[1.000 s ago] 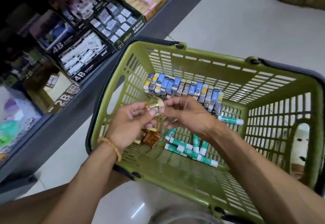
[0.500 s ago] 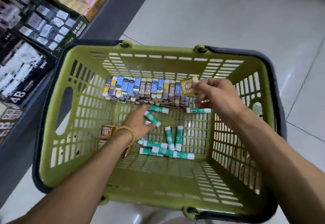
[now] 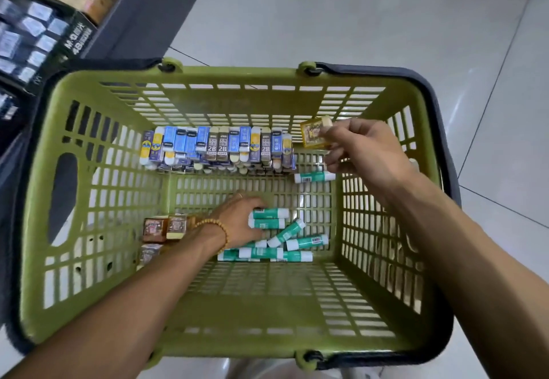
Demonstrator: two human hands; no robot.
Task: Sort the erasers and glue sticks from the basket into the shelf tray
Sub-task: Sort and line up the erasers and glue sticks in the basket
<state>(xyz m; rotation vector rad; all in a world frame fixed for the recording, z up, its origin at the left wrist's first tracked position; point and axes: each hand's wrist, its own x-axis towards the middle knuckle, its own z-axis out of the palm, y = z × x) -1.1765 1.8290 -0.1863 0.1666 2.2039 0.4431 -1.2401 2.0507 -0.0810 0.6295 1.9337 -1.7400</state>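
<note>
Right hand (image 3: 365,155): fingers pinch a yellow eraser (image 3: 315,135) at 1 o'clock in the basket (image 3: 89,262).
Left hand (image 3: 240,221): fingers curl round glue sticks (image 3: 269,218) at centre.
Erasers (image 3: 217,146): row at 12 o'clock.

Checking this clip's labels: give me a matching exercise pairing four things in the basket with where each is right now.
Things:
1. yellow eraser
2. eraser row
3. brown boxes
4. lone glue stick

Places:
A. basket floor, left of the left wrist
B. pinched in the right hand
C. standing along the basket's far wall
D. lying just below the right hand, apart from the pile under the left hand

Pairs: 1-B, 2-C, 3-A, 4-D
</note>
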